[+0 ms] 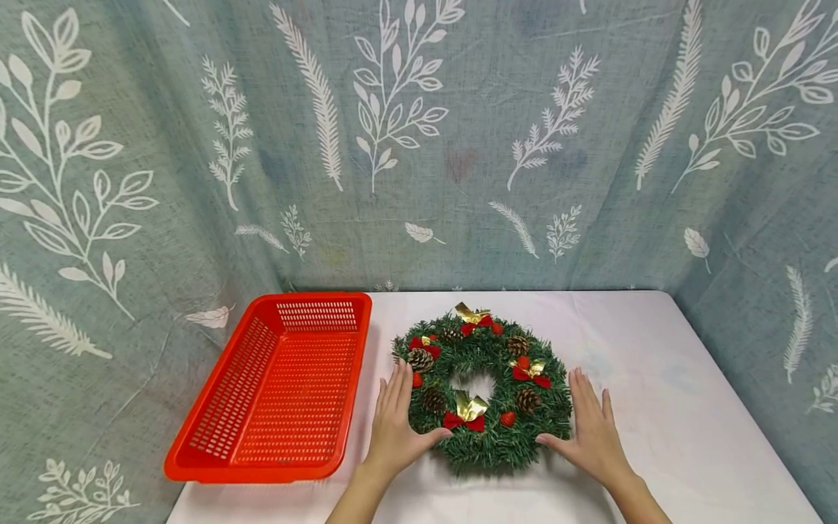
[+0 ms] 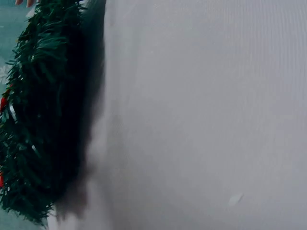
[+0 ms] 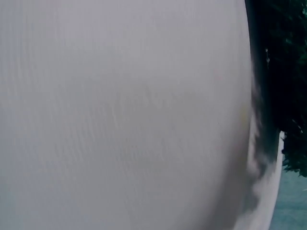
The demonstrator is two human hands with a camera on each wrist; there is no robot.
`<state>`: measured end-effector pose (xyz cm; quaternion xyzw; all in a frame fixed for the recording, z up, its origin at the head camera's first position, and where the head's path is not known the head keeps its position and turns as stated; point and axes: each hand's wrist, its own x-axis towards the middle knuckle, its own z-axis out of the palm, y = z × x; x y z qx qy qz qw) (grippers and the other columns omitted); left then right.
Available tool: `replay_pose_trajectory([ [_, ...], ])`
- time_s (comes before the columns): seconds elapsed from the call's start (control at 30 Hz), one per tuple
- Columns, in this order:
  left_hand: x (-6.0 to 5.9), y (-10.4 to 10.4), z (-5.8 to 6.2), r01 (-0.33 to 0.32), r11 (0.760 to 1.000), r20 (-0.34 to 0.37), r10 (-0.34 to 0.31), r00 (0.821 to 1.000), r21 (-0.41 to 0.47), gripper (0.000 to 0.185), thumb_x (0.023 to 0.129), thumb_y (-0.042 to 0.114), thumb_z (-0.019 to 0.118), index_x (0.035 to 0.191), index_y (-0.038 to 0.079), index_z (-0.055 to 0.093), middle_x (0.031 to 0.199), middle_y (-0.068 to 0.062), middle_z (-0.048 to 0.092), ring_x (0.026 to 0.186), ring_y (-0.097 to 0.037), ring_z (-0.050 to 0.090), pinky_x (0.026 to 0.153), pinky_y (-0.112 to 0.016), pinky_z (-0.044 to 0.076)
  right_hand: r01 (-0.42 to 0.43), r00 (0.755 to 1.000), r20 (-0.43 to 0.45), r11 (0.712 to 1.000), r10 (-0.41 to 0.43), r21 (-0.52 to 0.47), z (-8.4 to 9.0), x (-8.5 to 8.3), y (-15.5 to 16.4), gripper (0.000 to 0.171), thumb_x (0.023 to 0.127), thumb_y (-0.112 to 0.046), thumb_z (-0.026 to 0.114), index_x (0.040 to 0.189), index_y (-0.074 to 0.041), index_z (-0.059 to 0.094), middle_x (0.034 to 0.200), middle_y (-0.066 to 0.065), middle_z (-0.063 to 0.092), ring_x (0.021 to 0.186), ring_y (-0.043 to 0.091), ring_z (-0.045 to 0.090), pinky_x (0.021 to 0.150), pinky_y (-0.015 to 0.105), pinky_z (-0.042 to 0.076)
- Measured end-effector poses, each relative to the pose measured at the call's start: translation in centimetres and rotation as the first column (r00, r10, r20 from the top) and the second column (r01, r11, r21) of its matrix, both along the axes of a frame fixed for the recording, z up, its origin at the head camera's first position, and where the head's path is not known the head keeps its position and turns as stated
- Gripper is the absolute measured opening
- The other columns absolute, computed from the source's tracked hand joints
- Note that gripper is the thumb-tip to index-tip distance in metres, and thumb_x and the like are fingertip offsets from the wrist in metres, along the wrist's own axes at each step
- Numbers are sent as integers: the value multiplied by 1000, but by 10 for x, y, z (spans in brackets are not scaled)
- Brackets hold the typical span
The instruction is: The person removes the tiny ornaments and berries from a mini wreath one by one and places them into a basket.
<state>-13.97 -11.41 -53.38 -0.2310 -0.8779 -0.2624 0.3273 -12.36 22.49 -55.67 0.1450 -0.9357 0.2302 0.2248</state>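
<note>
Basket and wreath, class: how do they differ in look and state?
The basket is plain red; the wreath is green, with bows and pinecones. The basket is rectangular; the wreath is a ring. The wreath is between left hand and right hand; the basket stands apart. Both show red.

No text legible from where I stand. Nothing readable on the wreath (image 1: 484, 355), red basket (image 1: 255, 474) or white worktop (image 1: 655, 407); patterned curtain (image 1: 478, 124) shows just leaf prints, no lettering.
</note>
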Motion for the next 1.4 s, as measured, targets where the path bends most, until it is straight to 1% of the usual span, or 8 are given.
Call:
replay_pose_trajectory([
  [0.2, 1, 7, -12, 20, 996, -5, -19, 1000, 86, 113, 73, 75, 55, 144, -10, 28, 150, -23, 28, 141, -31, 26, 115, -45, 21, -34, 998, 53, 993, 40, -112, -12, 2, -6, 117, 66, -48, 80, 151, -1, 15, 157, 15, 13, 145, 13, 3, 118, 46, 6],
  [0.37, 3, 16, -21, 59, 984, -44, -52, 998, 168, 109, 72, 63, 68, 141, -12, 31, 144, -29, 36, 135, -37, 34, 117, -35, 16, -40, 997, 52, 982, 50, -183, -21, 5, -9, 112, 65, -40, 83, 148, 4, 22, 153, 24, 22, 145, 24, 11, 119, 33, 5],
  [0.47, 4, 22, -25, 63, 977, -54, -53, 997, 202, 103, 73, 60, 70, 140, -11, 35, 141, -28, 41, 130, -38, 40, 117, -34, 18, -49, 995, 74, 962, 71, -270, -25, 5, -11, 112, 65, -35, 84, 148, 3, 21, 152, 26, 20, 140, 43, 17, 116, 49, 14],
  [0.6, 6, 29, -29, 29, 974, -33, -23, 999, 223, 95, 78, 61, 63, 141, -7, 38, 137, -25, 47, 122, -36, 47, 104, -49, 36, -68, 984, 124, 916, 127, -396, -29, 4, -13, 112, 65, -27, 85, 149, 3, 16, 152, 30, 12, 134, 56, 15, 97, 74, 22],
  [0.8, 6, 35, -34, -4, 962, 17, 0, 1000, 272, 92, 79, 58, 65, 140, -6, 40, 132, -21, 52, 116, -33, 50, 90, -51, 44, -17, 981, 163, 878, 108, -478, -40, 5, -17, 112, 67, -19, 84, 151, 1, 11, 152, 31, 10, 142, 41, 8, 94, 75, 22],
  [0.93, 3, 37, -36, -19, 959, -32, 29, 999, 283, 89, 76, 52, 72, 135, -9, 45, 125, -19, 56, 109, -33, 53, 84, -52, 47, 21, 996, 91, 878, 26, -477, -49, 8, -23, 109, 66, -15, 85, 150, 0, 17, 151, 29, 18, 143, 10, 8, 114, 45, 22],
  [1.07, 1, 38, -37, -33, 953, -50, 50, 997, 300, 85, 71, 40, 81, 132, -10, 48, 120, -18, 57, 105, -32, 53, 83, -50, 47, 11, 999, -22, 881, -25, -473, -55, 9, -28, 109, 63, -12, 86, 149, 2, 20, 148, 32, 23, 140, -1, 9, 105, 6, 12],
  [1.4, 3, 41, -38, -88, 938, 32, 82, 996, 335, 74, 65, 12, 86, 128, -8, 54, 120, -17, 58, 109, -31, 54, 85, -48, 49, 12, 997, -68, 889, -48, -457, -59, 7, -30, 115, 57, -18, 90, 148, 3, 23, 145, 32, 28, 139, -1, 13, 104, 2, 13],
])
